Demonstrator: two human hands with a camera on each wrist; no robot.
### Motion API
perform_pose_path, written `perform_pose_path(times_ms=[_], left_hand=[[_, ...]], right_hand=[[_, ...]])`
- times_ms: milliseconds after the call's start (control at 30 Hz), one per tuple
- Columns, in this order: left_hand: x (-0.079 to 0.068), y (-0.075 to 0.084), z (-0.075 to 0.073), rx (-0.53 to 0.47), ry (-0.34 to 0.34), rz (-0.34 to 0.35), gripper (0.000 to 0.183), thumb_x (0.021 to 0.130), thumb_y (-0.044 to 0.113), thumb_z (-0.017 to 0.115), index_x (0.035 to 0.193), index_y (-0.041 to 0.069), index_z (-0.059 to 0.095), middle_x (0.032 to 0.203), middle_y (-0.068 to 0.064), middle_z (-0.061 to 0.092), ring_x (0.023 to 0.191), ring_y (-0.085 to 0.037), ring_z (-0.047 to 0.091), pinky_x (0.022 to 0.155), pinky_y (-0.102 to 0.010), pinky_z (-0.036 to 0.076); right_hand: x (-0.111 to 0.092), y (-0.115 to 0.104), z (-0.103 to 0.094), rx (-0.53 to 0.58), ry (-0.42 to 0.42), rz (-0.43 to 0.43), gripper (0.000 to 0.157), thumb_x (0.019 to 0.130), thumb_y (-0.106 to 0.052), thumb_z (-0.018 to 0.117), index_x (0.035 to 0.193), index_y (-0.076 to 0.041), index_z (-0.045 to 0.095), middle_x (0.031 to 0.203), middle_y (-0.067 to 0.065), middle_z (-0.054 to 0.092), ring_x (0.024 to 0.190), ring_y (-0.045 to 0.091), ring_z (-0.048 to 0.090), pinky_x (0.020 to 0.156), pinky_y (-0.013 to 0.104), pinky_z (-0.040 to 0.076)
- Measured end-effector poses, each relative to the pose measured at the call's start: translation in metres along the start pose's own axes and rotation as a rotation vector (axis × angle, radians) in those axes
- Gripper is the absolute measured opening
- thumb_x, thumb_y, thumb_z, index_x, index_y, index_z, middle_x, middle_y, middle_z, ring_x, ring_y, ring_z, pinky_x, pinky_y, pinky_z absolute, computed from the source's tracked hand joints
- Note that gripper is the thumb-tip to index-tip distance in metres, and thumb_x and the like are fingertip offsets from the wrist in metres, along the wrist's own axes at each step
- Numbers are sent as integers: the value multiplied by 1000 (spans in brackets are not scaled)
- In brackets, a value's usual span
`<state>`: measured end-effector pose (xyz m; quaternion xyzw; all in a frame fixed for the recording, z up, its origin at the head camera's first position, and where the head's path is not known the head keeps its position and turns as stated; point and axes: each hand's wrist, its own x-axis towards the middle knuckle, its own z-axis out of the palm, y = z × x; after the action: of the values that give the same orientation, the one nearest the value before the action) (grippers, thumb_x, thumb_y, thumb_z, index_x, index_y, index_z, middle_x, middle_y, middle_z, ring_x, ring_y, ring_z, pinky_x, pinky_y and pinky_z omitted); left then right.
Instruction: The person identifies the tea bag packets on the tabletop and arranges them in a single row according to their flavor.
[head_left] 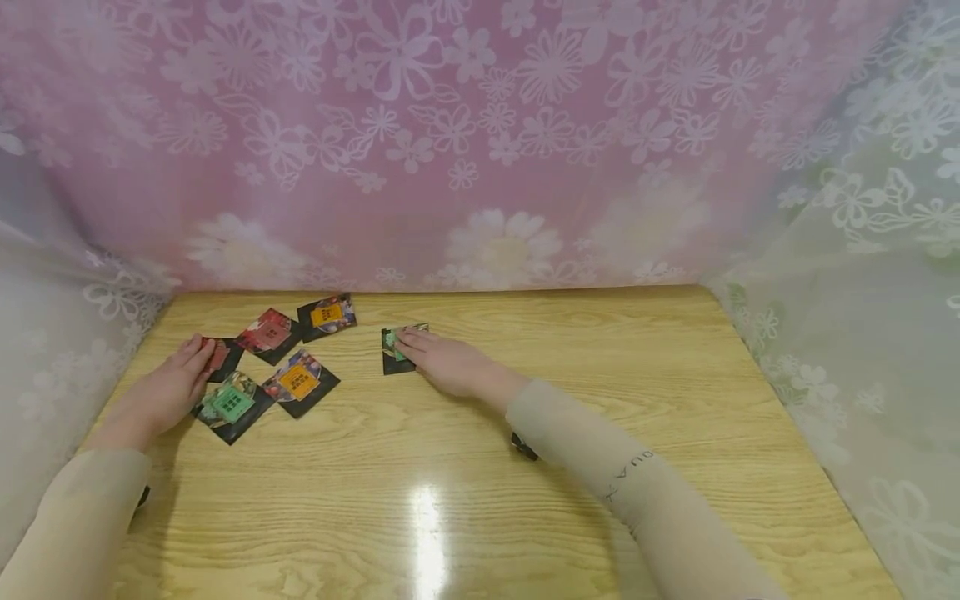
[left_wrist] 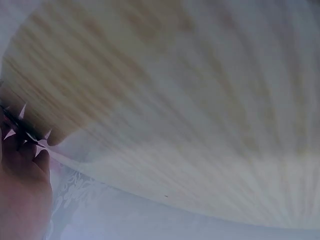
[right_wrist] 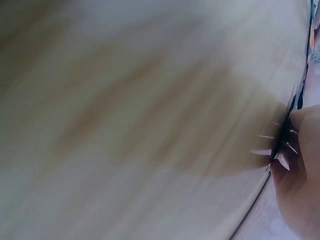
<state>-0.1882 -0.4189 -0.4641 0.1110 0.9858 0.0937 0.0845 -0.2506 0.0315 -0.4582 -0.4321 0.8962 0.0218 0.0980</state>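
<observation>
My right hand (head_left: 450, 364) lies over a black packet with a green label (head_left: 390, 362), its fingers fairly straight across the top. The packet's right part is hidden under that hand. At the left, my left hand (head_left: 167, 390) rests its fingertips on a black packet with a red label (head_left: 219, 358), partly covered by them. In the left wrist view the left hand (left_wrist: 25, 187) shows low at the edge, fingertips down at a dark packet on the tabletop. The right wrist view has the right hand (right_wrist: 295, 170) with fingertips at a thin dark packet (right_wrist: 284, 132).
Beside the left hand lie a second red-label packet (head_left: 270, 335), a green-label packet (head_left: 232, 406) and two orange-label packets, one at the back (head_left: 327, 316) and one in front (head_left: 302, 383). The wooden table (head_left: 360, 500) meets a flowered pink curtain (head_left: 465, 183) behind.
</observation>
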Motion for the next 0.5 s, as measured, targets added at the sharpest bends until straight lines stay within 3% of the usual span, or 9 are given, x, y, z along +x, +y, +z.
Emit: perform_pose_path(times_ms=[500], left_hand=[[-1,0,2,-61,0,-2,60,116,16,36,162,-18,16,167,-44,8,158,-59,7,122,-77,23]], right_hand=[[-56,42,8,28,34,67,54,117,-19,36,170,-11,25,180,7,17,167,26,18,137,41,21]])
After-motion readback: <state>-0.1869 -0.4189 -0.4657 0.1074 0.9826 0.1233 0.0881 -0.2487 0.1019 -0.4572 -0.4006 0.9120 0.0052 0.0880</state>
